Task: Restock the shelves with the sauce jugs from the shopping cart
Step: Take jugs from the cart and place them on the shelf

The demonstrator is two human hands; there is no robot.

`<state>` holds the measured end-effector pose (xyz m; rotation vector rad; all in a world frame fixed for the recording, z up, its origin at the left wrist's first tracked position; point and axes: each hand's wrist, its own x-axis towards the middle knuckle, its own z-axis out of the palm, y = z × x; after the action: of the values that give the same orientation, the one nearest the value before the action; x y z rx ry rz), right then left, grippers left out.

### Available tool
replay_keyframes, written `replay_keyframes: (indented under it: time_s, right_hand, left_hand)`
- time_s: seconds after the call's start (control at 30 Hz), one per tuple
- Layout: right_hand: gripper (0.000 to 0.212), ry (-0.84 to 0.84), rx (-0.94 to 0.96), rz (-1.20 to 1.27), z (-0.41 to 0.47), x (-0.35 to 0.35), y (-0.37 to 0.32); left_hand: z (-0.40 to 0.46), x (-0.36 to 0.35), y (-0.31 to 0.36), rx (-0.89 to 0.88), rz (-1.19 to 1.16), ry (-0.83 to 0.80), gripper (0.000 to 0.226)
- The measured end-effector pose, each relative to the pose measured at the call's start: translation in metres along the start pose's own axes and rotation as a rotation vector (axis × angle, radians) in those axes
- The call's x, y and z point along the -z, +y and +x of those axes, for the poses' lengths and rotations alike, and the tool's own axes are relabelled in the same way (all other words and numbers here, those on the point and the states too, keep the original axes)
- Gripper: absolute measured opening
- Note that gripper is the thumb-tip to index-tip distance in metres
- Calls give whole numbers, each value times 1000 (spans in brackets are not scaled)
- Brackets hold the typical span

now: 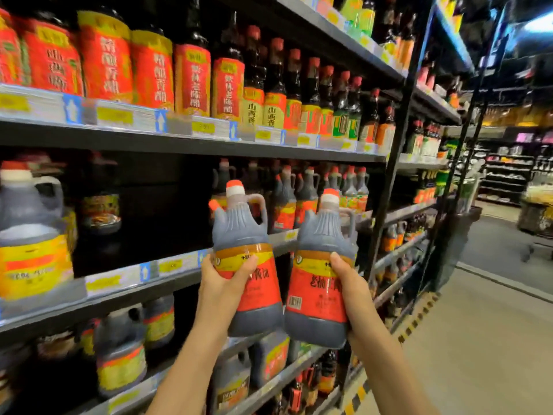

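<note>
Two bare hands each hold a jug of dark sauce up in front of a supermarket shelf. The left hand (223, 284) has its grip wrapped round the lower body of a dark brown plastic jug with a red and yellow label, a side handle and a white and orange cap (245, 259), thumb across the label front. The right hand (351, 290) holds a matching second jug (321, 271) the same way, its thumb lying up the label. Gripping the wide bodies rather than the handles looks like a way to keep the jugs upright and label-forward, ready to slide in base first (the handles point away, toward the shelf). The two jugs stand side by side, almost touching, both in the air and not yet on any shelf.

Just behind and to their left, the dark middle shelf (167, 283) has a wide gap, probably where they are meant to go. At the far left of that level stands a large jug with a yellow label (31, 235). More jugs of the red-labelled kind (284, 202) fill the same shelf to the right. The shelf above carries tall red-labelled bottles (149, 67). The shopping cart is not in view.
</note>
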<state>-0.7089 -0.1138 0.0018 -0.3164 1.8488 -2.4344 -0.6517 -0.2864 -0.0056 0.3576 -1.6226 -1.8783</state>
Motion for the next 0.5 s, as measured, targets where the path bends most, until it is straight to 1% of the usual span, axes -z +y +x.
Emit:
replay_keyframes:
  time_s: [0.03, 0.13, 0.17, 0.27, 0.4, 0.5]
  right_hand:
    - [57, -33, -16, 5, 20, 1, 0]
    - [53, -140, -71, -1, 78, 1, 0]
    - [51, -177, -89, 0, 94, 0, 1]
    - [54, -292, -135, 13, 136, -10, 2]
    - [50, -398, -168, 59, 180, -33, 8]
    - [56, -428, -181, 53, 209, -52, 13]
  left_hand:
    - [11, -9, -1, 0, -5, 23, 85]
    - [47, -29, -6, -5, -23, 108, 59]
    - [59, -33, -6, -6, -22, 132, 58]
    - [93, -40, -6, -35, -1, 186, 75]
    - [131, -41, -6, -64, 39, 255, 87]
    - [157, -37, -8, -71, 18, 294, 81]
